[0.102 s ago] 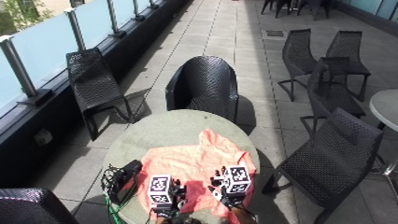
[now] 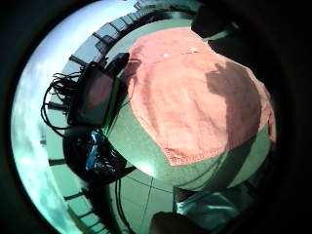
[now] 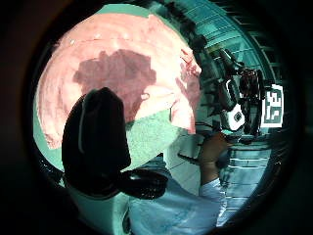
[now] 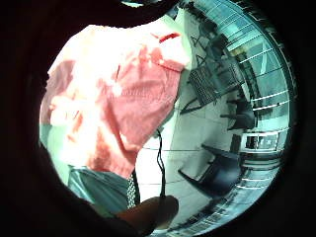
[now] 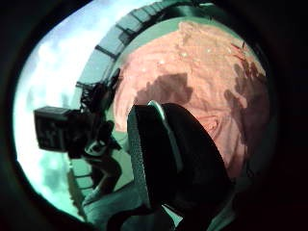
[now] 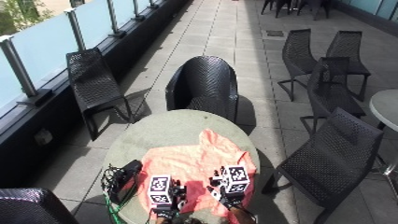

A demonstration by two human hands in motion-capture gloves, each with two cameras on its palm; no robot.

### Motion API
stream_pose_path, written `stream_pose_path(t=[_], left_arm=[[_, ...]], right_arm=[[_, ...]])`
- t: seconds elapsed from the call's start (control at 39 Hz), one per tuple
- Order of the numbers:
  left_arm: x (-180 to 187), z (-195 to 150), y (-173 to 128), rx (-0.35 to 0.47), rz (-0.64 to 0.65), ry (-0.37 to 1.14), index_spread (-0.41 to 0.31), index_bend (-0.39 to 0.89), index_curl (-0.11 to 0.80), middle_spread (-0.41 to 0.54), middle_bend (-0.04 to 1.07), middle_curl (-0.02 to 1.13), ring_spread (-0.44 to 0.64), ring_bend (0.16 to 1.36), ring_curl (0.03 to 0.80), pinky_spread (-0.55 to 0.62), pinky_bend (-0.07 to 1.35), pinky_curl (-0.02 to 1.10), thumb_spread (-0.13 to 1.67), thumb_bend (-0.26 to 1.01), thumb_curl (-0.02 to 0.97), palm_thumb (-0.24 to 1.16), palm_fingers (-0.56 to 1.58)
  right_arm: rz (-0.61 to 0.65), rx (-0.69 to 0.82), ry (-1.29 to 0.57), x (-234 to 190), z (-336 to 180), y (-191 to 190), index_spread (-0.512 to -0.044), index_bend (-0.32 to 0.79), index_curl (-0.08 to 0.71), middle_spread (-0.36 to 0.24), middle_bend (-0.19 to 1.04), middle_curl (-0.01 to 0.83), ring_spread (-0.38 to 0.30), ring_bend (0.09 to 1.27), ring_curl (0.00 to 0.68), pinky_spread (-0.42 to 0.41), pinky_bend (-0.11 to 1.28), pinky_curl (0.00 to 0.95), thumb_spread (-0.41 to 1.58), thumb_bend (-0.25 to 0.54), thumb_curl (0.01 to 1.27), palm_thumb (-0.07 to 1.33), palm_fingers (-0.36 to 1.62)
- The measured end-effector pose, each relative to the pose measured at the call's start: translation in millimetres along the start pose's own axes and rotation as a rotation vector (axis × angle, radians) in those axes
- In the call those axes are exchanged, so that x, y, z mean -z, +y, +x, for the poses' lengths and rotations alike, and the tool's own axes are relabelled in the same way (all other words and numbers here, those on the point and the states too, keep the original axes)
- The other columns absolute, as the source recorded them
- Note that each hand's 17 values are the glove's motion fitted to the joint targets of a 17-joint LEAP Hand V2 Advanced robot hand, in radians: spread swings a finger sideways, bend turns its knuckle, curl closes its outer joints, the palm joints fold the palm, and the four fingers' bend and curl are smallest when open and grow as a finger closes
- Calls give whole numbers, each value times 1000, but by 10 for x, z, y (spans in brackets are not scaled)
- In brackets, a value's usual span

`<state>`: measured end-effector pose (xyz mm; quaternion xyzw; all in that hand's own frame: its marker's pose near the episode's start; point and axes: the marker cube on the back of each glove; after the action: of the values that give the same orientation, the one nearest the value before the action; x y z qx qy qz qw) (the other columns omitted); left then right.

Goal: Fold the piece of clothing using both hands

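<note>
The salmon-pink garment lies spread flat on the round table toward its near edge, within reach for folding, with the left hand and right hand above its near hem, finger state indeterminable.

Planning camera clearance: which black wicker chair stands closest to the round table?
The black wicker armchair directly across the round grey table, its seat nearly meeting the far rim.

Since the picture a moment ago nothing shows any real shift: the left hand and right hand hover over the near edge of the salmon-pink garment exactly as before
</note>
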<state>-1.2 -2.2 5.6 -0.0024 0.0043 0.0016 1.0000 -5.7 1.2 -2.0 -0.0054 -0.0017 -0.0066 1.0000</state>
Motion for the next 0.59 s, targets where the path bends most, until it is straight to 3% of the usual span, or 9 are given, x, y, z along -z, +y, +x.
stream_pose_path(t=[0.2, 0.41, 0.59], left_arm=[[71, 18, 71, -10, -22, 9, -81, 111, 93, 15, 238, 205, 166, 596, 229, 320, 402, 210, 1067, 152, 105, 232, 377], [-47, -50, -8, -16, -14, 19, -89, 116, 129, 16, 238, 253, 183, 617, 252, 354, 403, 246, 1228, 132, 144, 231, 351], [97, -34, 131, -12, -33, -7, -91, 118, 154, 21, 236, 285, 196, 625, 264, 366, 403, 270, 1290, 108, 172, 229, 338]], right_arm=[[16, 15, -11, 38, -66, -5, -351, 191, 194, -42, 206, 156, 122, 228, 112, 239, 309, 170, 999, 128, 84, 251, 262], [13, 12, -1, 113, -84, 31, -380, 183, 244, -39, 189, 200, 138, 218, 136, 263, 299, 207, 1152, 99, 113, 258, 251], [-23, 38, -7, 106, -107, 58, -390, 179, 274, -37, 182, 225, 146, 218, 156, 272, 294, 233, 1210, 69, 135, 262, 240]])
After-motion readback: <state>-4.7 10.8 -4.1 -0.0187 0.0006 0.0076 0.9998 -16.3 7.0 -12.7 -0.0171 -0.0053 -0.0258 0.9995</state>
